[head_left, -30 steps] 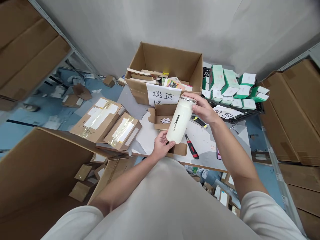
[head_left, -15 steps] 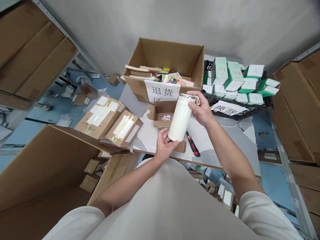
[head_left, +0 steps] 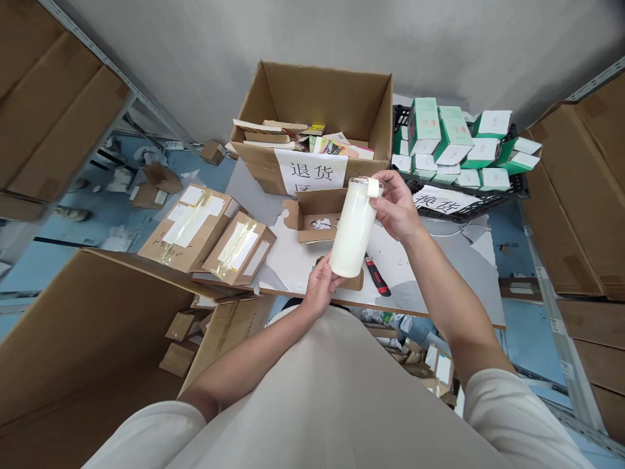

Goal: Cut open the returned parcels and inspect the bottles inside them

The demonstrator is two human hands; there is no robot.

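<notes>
Spanning the middle of the view, the pale-covered table (head_left: 398, 272) bears a large open carton (head_left: 258, 166) of books, a black crate (head_left: 493, 203) with green-and-white boxes (head_left: 455, 137), 2 taped parcels (head_left: 188, 228) and a small open box (head_left: 312, 236). Above the table's front part, just in front of that box, a cream bottle (head_left: 352, 228) is held tilted, top end up and leaning right. The right hand (head_left: 396, 205) grips its upper end between thumb and fingers; the left hand (head_left: 319, 286) has its fingers curled against the base. Its smooth skin looks likely to slip, so the left palm should bear the weight while the right fingers steer, turning it slowly and gripping the body rather than the strap (head_left: 374, 187) alone. Care suits the red-and-black knife (head_left: 379, 279) close behind; whether its blade is out cannot be told.
</notes>
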